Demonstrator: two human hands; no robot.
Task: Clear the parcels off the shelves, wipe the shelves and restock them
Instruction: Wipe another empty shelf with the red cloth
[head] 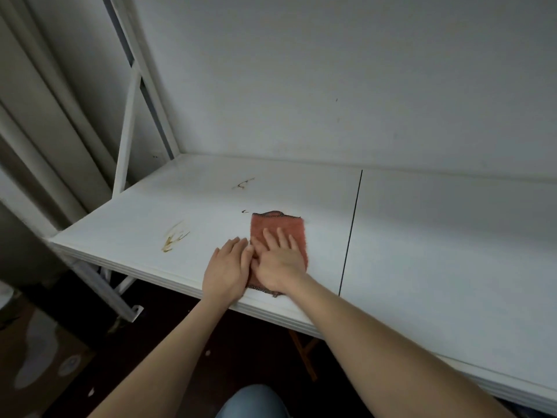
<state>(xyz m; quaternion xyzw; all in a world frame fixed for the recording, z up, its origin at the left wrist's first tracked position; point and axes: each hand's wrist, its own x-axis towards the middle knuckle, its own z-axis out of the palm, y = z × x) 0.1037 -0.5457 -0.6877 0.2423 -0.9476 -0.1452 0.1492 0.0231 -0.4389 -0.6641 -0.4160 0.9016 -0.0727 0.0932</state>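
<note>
In the head view, a reddish cloth (277, 222) is pressed flat onto the white shelf (422, 236) beneath the right hand (280, 260), whose fingers are kept straight. The left hand (226, 270) is laid flat just beside it, fingers extended and touching the cloth's left edge. Brown stains (174, 238) are seen left of both hands.

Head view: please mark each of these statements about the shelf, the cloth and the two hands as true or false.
1. The right hand lies flat on the red cloth. True.
2. Parcels stand on the shelf. False: no parcel is seen on it.
3. Brown stains mark the shelf to the left of the cloth. True.
4. The left hand holds a spray bottle. False: it rests on the shelf beside the cloth and holds nothing.
</note>
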